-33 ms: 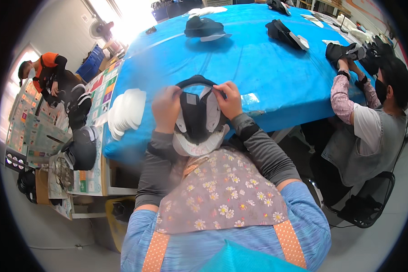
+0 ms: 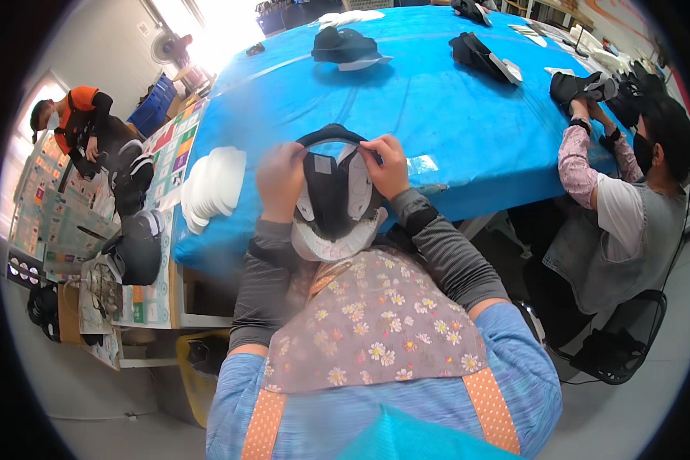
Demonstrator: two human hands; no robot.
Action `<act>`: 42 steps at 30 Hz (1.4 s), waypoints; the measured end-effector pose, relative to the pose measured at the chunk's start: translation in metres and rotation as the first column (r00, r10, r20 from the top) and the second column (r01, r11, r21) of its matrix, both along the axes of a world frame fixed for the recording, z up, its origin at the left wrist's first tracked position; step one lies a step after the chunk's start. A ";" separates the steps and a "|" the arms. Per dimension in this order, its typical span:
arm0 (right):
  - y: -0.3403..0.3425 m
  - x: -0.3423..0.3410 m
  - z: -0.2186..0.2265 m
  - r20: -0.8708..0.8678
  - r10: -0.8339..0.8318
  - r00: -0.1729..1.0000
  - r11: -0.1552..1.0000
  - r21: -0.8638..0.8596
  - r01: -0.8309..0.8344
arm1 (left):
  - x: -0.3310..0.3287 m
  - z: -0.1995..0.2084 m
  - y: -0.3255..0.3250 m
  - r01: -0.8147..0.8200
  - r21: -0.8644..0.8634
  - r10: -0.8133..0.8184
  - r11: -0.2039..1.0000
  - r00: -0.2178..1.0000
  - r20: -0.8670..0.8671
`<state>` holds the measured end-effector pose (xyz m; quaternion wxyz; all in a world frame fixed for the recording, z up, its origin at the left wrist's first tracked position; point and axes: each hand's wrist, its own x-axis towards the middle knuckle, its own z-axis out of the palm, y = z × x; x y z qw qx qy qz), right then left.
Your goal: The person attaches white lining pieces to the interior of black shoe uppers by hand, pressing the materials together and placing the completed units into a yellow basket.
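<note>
A black and white shoe upper (image 2: 330,192) hangs in front of my chest, its rounded black collar edge uppermost and its whitish curved end toward me. A small pale label sits on the black strip down its middle, between white side panels. My left hand (image 2: 279,180) pinches the black edge on the left. Opposite it, the thumb and fingers of my right hand (image 2: 387,165) pinch the same edge on the right. Left of my left hand, a fanned stack of white rounded flat pieces (image 2: 215,188) lies on the blue-covered table (image 2: 414,100).
More black uppers (image 2: 347,47) with whitish edges stand farther back, including another upper (image 2: 483,57) toward the right. A co-worker (image 2: 629,192) sits at right, handling a similar piece. Another person (image 2: 84,123) works at left beside a side table (image 2: 157,303) bearing black pieces.
</note>
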<state>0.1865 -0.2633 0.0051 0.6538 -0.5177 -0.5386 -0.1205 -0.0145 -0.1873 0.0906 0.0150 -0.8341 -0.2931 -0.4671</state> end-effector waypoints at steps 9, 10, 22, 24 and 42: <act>-0.013 -0.008 -0.004 0.072 -0.065 0.995 0.998 0.031 0.063 | -0.013 -0.021 -0.007 0.033 0.074 -0.033 0.997 0.999 -0.006; -0.013 -0.008 -0.003 0.092 -0.067 0.993 0.997 0.034 0.064 | -0.014 -0.021 -0.005 0.044 0.083 -0.044 0.996 0.999 -0.002; -0.009 -0.005 0.001 0.161 -0.108 0.981 0.994 0.049 0.101 | -0.013 -0.023 -0.001 0.116 0.055 -0.122 0.992 0.986 0.116; -0.008 -0.006 0.003 0.164 -0.119 0.979 0.991 0.086 0.106 | -0.012 -0.019 -0.003 0.098 0.040 -0.102 0.994 0.989 0.104; -0.031 -0.018 0.070 0.291 0.048 0.955 0.966 -0.256 0.030 | -0.025 -0.004 -0.028 0.036 0.040 -0.038 0.999 0.998 0.051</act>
